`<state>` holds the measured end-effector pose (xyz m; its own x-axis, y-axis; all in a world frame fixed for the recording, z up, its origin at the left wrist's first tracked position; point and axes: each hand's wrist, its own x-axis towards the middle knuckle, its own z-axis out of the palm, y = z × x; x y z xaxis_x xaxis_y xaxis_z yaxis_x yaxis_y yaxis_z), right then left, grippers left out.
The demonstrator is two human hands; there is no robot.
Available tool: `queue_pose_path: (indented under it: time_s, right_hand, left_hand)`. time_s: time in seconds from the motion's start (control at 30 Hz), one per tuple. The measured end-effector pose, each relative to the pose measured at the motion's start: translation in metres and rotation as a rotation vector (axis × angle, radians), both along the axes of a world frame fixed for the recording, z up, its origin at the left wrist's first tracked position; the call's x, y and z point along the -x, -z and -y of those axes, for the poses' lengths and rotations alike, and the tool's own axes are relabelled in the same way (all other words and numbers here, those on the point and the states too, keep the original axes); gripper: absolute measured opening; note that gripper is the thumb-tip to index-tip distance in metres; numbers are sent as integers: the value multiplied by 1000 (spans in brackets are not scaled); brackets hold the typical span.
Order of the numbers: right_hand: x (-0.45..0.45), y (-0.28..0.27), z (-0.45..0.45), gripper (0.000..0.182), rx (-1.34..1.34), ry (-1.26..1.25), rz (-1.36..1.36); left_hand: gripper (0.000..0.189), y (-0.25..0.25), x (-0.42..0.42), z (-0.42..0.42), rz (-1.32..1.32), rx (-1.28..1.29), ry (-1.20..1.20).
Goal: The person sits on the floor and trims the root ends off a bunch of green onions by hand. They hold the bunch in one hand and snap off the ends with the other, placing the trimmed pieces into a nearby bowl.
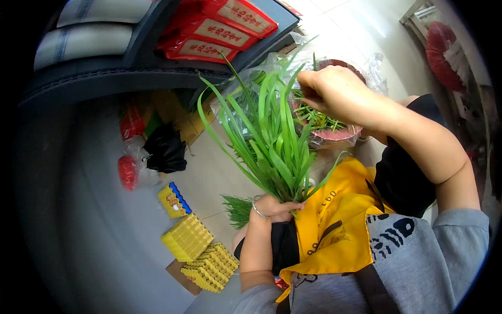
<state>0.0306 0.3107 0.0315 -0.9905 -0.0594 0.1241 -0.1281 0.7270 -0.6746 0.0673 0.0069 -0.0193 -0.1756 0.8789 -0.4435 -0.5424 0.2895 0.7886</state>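
Observation:
A bunch of long green leaves, likely garlic chives [270,145], stands fanned out above my lap. My left hand [279,208], with a bangle at the wrist, is closed around its lower end. My right hand [329,92] is raised beside the leaf tips with its fingers curled; whether it pinches a leaf is hidden. Below it sits a pinkish-red basin [337,134] lined with clear plastic, holding loose green and yellowish leaf pieces [321,119]. Another bundle of thin green leaves [239,212] lies low beside my left wrist.
Yellow egg trays [188,237] are stacked on the left floor, near a black bag [164,149] and a red bundle in clear plastic [127,172]. A dark shelf [98,82] with red packages [219,31] overhangs ahead. My yellow apron [333,219] covers my lap.

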Motion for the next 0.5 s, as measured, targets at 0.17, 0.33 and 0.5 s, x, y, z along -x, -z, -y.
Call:
queue_pose_path:
  time_s: [0.17, 0.33, 0.5]
  right_hand:
    - [-1, 20, -25, 10, -367, -86, 42]
    - [1, -25, -6, 12, 298, -142, -455]
    - [-2, -20, 13, 20, 238, -363, -617]
  left_hand:
    - [27, 24, -7, 23, -11, -47, 0]
    - [19, 15, -7, 11, 108, -31, -59]
    - [15, 10, -4, 4, 61, -29, -60]
